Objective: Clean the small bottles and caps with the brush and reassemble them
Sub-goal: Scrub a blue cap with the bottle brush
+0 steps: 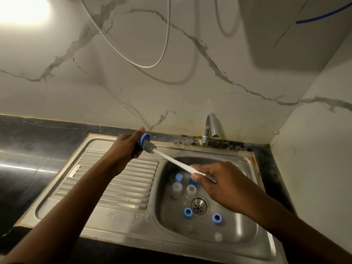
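Observation:
My left hand (127,147) grips a blue cap (145,139) above the back of the drainboard, its open side facing right. My right hand (219,180) holds the white handle of a bottle brush (171,159). The brush's grey bristle head (150,147) sits just in front of the cap's mouth, touching its lower edge. In the sink basin lie two small translucent bottles (176,189) (191,189), a blue cap on end (179,177), another blue piece (192,181) partly hidden by my right hand, and two blue caps, one (188,212) left of the drain and one (216,218) right of it.
The steel sink (245,231) has a ribbed drainboard (118,185) on its left and a drain (198,205) in the basin. A chrome tap (210,128) stands at the back. Black countertop (28,149) lies left. Two small clear pieces (218,236) (189,228) rest near the basin's front.

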{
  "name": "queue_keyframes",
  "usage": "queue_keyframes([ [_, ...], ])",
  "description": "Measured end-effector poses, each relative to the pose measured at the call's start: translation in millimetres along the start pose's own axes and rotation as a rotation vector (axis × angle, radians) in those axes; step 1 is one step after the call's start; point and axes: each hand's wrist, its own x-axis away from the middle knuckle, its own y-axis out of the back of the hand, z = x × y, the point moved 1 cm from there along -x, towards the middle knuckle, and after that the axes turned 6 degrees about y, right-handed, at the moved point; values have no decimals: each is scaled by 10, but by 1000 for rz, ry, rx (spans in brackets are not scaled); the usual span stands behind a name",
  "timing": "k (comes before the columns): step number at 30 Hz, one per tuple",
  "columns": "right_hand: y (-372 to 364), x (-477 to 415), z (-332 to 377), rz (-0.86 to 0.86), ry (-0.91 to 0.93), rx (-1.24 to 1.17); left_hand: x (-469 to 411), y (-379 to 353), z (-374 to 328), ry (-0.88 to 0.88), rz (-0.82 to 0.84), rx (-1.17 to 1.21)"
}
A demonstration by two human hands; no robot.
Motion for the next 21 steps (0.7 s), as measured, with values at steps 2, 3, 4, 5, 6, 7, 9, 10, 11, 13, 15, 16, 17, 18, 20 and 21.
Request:
queue_keyframes([
  [2, 69, -18, 19, -64, -3, -39, 2, -1, 11, 4, 11, 39],
  [3, 107, -32, 12, -105, -4, -18, 3, 0, 4, 6, 21, 48],
  [4, 136, -50, -4, -135, -3, 11, -1, 7, -13, 5, 28, 41],
  [5, 160, -62, -19, -152, -3, 29, -6, 12, -34, 3, 33, 21],
  [6, 174, -71, -36, -157, -3, 35, -12, 19, -51, -2, 34, -4],
  [7, 176, -78, -58, -154, -6, 39, -13, 26, -66, -10, 33, -31],
  [9, 152, -73, -84, -142, -17, 63, -12, 28, -64, -27, 36, -70],
  [10, 119, -61, -92, -130, -24, 74, -9, 26, -57, -34, 34, -75],
  [11, 72, -44, -88, -112, -36, 71, -7, 28, -49, -42, 26, -75],
  [13, -24, 1, -54, -65, -67, 33, -15, 30, -39, -55, 10, -69],
  [15, -80, 36, -21, -30, -59, -4, -17, 36, -21, -61, 7, -46],
  [16, -76, 46, 3, -20, -44, -22, -18, 38, -6, -61, 7, -42],
  [17, -57, 45, 20, -13, -29, -39, -9, 38, 12, -59, 10, -44],
  [18, -29, 38, 39, -10, -13, -54, 5, 38, 32, -55, 17, -47],
  [20, 36, 6, 51, -27, -3, -69, 24, 45, 82, -52, 43, -35],
  [21, 69, -17, 38, -53, -3, -63, 33, 49, 98, -53, 56, -26],
])
